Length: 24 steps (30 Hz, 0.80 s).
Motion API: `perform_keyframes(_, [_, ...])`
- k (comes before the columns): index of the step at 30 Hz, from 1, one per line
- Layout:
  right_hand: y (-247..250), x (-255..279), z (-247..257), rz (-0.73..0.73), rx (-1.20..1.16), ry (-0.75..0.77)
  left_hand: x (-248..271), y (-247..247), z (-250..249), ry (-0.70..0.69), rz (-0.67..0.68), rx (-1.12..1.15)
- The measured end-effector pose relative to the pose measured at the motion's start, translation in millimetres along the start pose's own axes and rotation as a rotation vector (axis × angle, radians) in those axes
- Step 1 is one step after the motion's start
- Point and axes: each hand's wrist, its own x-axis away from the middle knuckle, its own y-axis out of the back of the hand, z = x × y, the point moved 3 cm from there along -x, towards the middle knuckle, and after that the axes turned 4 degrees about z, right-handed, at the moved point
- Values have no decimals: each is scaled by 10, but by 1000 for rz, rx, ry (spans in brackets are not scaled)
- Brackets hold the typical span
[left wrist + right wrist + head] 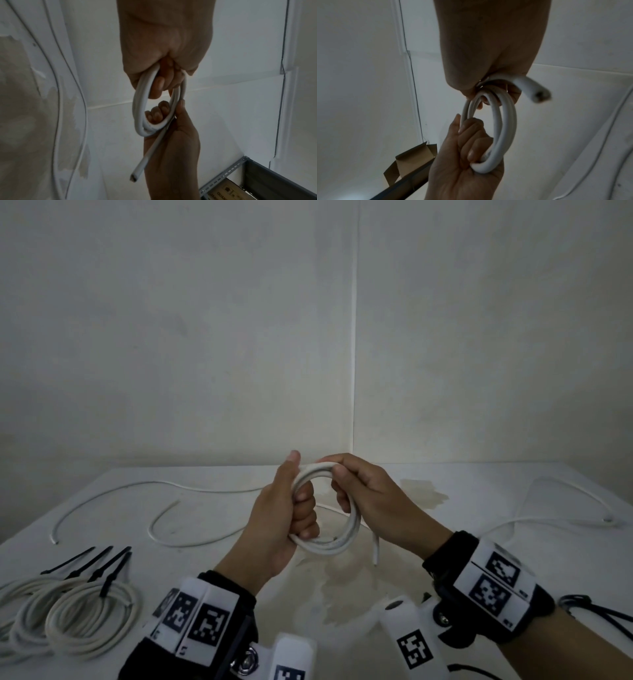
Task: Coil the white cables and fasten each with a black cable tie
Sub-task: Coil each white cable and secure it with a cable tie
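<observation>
Both hands on one white coil (329, 510), held above the table (445, 577).
We see left hand (284, 518) fingers curled through its near side; right hand (370, 498) pinching the far side, cut end (376, 553) hanging free.

White table (479, 484); loose cables (144, 484), tied coils (92, 614), black ties (596, 611)

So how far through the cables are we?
Done: tied coils lie at the table's near left, each with a black tie. In hand: left hand and right hand grip a wound coil, no tie yet. Left: loose cables behind.
</observation>
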Motion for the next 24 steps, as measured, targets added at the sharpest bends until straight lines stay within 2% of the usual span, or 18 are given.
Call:
perform_keyframes(4, [26,-4,54,-21,-52,4,9,-25,0,-26,-17,25])
perform_keyframes(6, [97,-15,64,-50,7,7,9,-21,-10,-27,-18,54])
perform_keyframes(8, [198,-17,55,-100,167,37,2,0,-33,-36,-20,77])
perform_keyframes(11, [314,-22,56,-214,546,141,-11,17,-45,-43,-26,92])
perform_keyframes(13, [318,-32,62,-281,618,171,-19,-2,-21,-30,-32,105])
perform_keyframes(15, [283,-36,32,-276,538,96,-28,-19,1,-28,-40,117])
perform_keyframes(19, [165,13,43,-145,94,-130,-44,-2,3,-50,-63,105])
perform_keyframes(22, [90,34,63,-65,140,-111,-51,7,-7,-65,-77,90])
perform_keyframes(24, [87,41,53,-137,112,-96,-58,-16,-18,-69,-80,76])
